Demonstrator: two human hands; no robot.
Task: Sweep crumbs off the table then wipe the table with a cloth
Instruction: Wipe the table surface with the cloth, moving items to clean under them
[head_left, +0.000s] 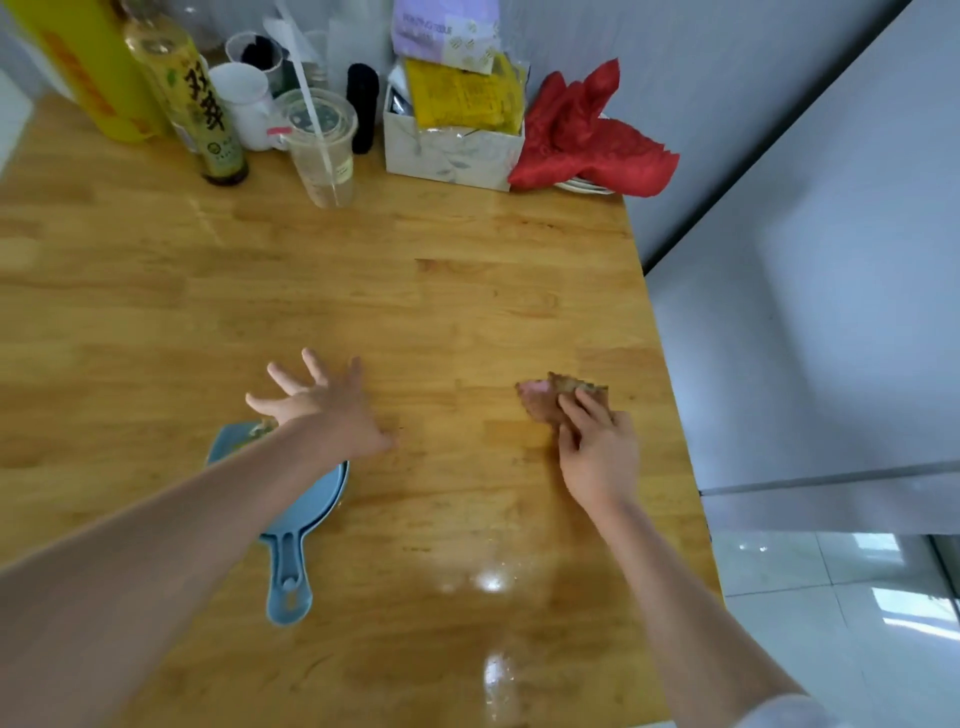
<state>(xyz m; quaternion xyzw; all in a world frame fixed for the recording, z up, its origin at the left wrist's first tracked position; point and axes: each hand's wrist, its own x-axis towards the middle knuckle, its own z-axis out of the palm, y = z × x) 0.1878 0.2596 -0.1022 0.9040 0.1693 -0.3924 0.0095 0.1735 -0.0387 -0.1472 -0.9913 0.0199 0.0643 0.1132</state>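
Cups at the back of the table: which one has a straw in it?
The clear plastic cup, the one nearest the camera, with a straw through its lid. The white cup behind it shows none.

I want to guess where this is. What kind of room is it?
Probably a home kitchen or dining corner: a wooden table holds a sauce bottle and a plastic drink cup, and a big white appliance, maybe a fridge, stands beside it.

Small brownish-pink cloth (545, 400) bunched on glossy wooden table (363, 270) near its right edge, blue dustpan (306, 504) lying flat
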